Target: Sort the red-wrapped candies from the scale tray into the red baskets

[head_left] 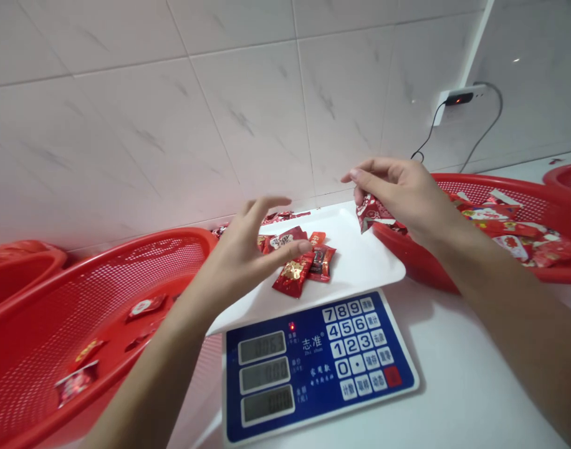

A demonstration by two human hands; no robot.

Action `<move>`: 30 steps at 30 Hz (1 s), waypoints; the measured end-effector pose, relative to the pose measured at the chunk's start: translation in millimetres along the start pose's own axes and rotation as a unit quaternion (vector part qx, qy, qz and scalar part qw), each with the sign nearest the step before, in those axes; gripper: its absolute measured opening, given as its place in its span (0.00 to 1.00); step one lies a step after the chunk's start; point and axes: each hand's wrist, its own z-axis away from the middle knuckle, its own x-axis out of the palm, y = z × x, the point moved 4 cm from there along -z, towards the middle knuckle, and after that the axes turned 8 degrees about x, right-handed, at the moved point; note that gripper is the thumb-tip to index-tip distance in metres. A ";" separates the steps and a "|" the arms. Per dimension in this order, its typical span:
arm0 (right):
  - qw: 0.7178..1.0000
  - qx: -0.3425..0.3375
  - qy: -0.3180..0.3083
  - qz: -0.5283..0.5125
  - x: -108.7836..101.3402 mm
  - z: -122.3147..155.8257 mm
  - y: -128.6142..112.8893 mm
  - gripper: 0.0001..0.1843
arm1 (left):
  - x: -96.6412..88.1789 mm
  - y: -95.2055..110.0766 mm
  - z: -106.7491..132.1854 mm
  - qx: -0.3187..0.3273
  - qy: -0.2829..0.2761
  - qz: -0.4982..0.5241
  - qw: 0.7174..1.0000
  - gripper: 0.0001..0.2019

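Head view of 2 bare hands over an electronic price scale. The left hand (248, 249) is wide open and holds nothing: its fingers are spread and loosely curved, and the thumb tip lies just beside the candy pile (304, 259), a small heap of red wrapped sweets directly ahead of that hand on the white scale platter (364, 265). The right hand (398, 193) is closed in a pinch, thumb against fingers, on a red-and-white packet (370, 213) that hangs below the fingertips; how many wrappers make up this pinch cannot be told. The packet hangs clear of the platter, above the platter's far right corner, at the near rim of the right red basket (538, 193), which lies under and behind the right wrist and holds many similar packets. Below the left forearm sits the left red basket (103, 268), with a few loose packets on its mesh floor. Nearer the viewer than both hands is the blue scale panel (313, 362), with 3 stacked displays and a numeric keypad; the digits are too faint to read. Beyond the right hand, a wall socket (458, 98) with a plugged cable is fixed to the tiled wall (173, 125).
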 end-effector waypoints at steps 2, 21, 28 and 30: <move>1.000 -0.001 0.017 0.006 -6.8 0.3 -4.3 0.09 | 14.9 -1.3 -10.6 -0.025 -0.073 -0.057 0.995 0.54; 0.999 0.035 -0.030 -0.023 0.9 -1.6 1.9 0.08 | 43.9 -1.1 -31.1 0.012 -0.062 -0.087 0.994 0.07; 0.999 0.027 -0.024 -0.024 -1.8 -1.2 0.7 0.08 | -20.7 -11.0 -55.9 -0.068 0.026 -0.042 0.996 0.08; 0.998 0.037 -0.028 -0.030 -1.5 -0.2 0.6 0.08 | -21.9 -25.3 -58.4 -0.076 -0.019 -0.075 0.994 0.09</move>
